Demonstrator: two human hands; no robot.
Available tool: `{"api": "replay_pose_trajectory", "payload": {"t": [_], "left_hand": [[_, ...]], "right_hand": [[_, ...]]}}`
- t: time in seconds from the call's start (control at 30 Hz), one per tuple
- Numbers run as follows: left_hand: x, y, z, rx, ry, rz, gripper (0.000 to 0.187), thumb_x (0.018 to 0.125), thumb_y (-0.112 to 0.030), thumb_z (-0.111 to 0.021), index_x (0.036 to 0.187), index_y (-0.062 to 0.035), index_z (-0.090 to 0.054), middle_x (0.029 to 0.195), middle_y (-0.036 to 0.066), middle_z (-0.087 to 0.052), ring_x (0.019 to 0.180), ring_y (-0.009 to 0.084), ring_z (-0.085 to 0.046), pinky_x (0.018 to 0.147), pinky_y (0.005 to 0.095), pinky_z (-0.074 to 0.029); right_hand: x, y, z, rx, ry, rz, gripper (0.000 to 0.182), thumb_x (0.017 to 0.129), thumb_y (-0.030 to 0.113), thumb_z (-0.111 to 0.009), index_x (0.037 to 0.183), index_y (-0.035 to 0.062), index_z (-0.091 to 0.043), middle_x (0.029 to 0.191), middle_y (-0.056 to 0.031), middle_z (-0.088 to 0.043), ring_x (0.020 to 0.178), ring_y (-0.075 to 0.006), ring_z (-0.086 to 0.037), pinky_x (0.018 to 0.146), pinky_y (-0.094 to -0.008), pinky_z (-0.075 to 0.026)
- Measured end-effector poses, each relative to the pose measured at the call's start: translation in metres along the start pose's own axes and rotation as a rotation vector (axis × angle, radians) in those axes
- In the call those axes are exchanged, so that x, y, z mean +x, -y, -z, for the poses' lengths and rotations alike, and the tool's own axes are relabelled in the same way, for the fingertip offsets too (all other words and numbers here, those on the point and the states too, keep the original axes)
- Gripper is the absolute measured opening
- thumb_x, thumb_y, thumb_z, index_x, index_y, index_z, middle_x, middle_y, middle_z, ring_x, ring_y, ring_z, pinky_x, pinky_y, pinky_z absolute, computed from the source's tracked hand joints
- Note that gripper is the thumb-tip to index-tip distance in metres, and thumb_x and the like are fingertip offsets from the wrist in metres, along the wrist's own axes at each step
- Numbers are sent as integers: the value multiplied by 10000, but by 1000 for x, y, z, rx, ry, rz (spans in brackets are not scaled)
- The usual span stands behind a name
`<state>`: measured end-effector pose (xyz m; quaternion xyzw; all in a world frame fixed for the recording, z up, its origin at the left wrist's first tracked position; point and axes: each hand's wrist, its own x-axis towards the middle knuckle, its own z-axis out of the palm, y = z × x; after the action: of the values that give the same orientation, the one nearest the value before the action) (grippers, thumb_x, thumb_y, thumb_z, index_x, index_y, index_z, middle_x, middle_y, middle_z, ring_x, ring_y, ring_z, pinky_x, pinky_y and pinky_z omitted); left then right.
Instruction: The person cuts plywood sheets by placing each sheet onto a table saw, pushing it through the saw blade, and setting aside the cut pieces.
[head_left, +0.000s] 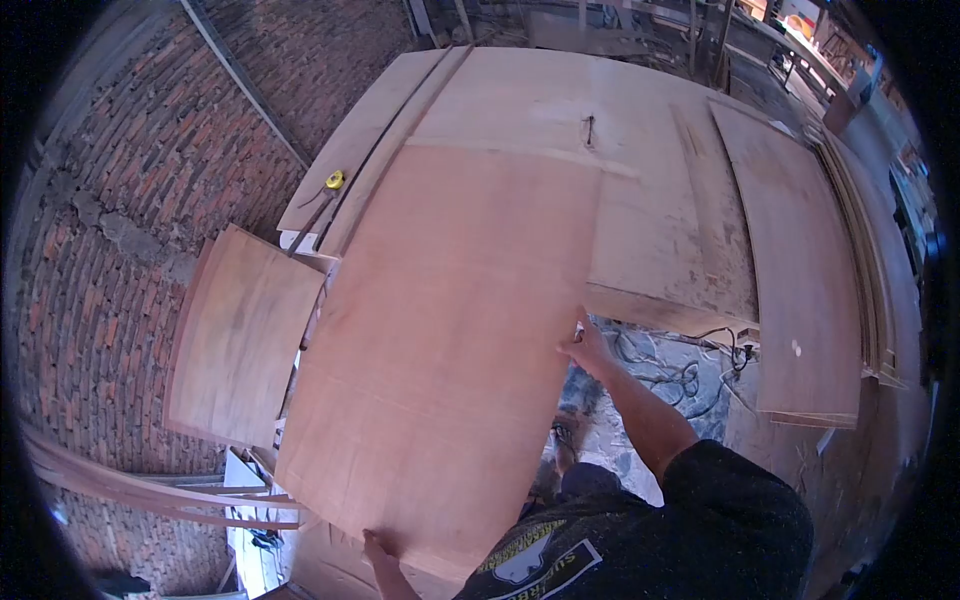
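Note:
A large reddish plywood sheet (450, 300) lies partly over a paler worktable (520, 95) and reaches toward my body. My right hand (588, 345) grips its right edge, with the thumb on top and the other fingers mostly hidden at the edge. At the sheet's near edge, lower left, my left hand (378, 550) holds on in the same way, its fingers partly out of sight underneath. A long wooden strip (400, 150) runs along the table, left of the sheet.
A yellow tape measure (335, 180) sits on the table's left part. Plywood panels (800, 260) are stacked at right; another panel (250, 340) leans near the brick wall (110, 230). Cables (680, 378) lie on the floor below the table.

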<state>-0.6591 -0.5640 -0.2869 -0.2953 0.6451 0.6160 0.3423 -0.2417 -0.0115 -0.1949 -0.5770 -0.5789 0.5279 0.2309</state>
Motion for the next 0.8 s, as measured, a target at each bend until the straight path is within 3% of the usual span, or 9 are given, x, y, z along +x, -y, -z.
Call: {"api": "replay_pose_trajectory", "payload": {"t": [0.03, 0.13, 0.23, 0.33, 0.43, 0.53, 0.73, 0.8], "left_hand": [[-2, 0, -4, -11, -22, 24, 456, 993, -543, -459, 879, -129, -613, 667, 21, -606, 542, 183, -577, 500, 361, -530], [8, 7, -11, 40, -31, -80, 433, 970, -530, -544, 1019, -107, -622, 904, 58, -661, 793, 241, -656, 670, 407, -563], [-7, 5, -34, -37, -28, -15, 447, 1002, -538, -443, 874, -140, -603, 644, 14, -592, 499, 170, -534, 458, 352, -493], [-9, 0, -52, 74, -108, -21, 444, 1009, -529, -434, 878, -140, -605, 643, 17, -590, 517, 176, -545, 467, 355, -487], [-10, -1, -64, 86, -30, -30, 439, 1009, -526, -438, 876, -143, -608, 641, 14, -588, 517, 174, -543, 469, 342, -479], [-1, 0, -61, 136, 35, -30, 505, 974, -549, -514, 1130, -80, -614, 1026, 71, -663, 908, 240, -642, 765, 418, -550], [-11, -3, -88, 144, -30, 2, 519, 995, -522, -480, 1224, -66, -573, 1090, 95, -656, 974, 265, -642, 840, 437, -543], [-4, 1, -98, 84, -65, -24, 488, 993, -549, -455, 1042, -93, -623, 889, 82, -671, 753, 243, -633, 666, 417, -554]], "right_hand": [[4, -2, 1, 15, -1, 9, 1051, 754, 101, -756, 1572, 39, -98, 651, -55, -608, 474, -139, -559, 441, -288, -437], [20, -10, 4, 22, -13, 5, 1051, 749, 90, -754, 1570, 35, -101, 661, -63, -620, 473, -139, -562, 435, -288, -436], [38, -18, 9, 19, -16, 40, 1061, 738, 79, -759, 1571, 37, -103, 655, -66, -613, 476, -137, -565, 427, -288, -434], [49, -16, 14, 62, -22, 43, 1073, 729, 77, -766, 1572, 37, -103, 645, -64, -594, 476, -139, -566, 423, -291, -434], [63, -19, 20, 39, -32, 28, 1080, 727, 80, -773, 1572, 36, -101, 644, -60, -574, 478, -142, -566, 423, -293, -436], [73, -18, 26, 4, -27, 11, 1083, 729, 84, -777, 1570, 31, -96, 653, -55, -565, 483, -142, -567, 424, -291, -438], [93, -23, 34, 40, -20, -10, 1096, 721, 91, -788, 1569, 24, -97, 658, -44, -551, 502, -144, -566, 431, -292, -441], [97, -21, 37, 39, -24, -4, 1099, 717, 89, -792, 1568, 20, -99, 667, -47, -549, 502, -148, -561, 433, -296, -441]]}}
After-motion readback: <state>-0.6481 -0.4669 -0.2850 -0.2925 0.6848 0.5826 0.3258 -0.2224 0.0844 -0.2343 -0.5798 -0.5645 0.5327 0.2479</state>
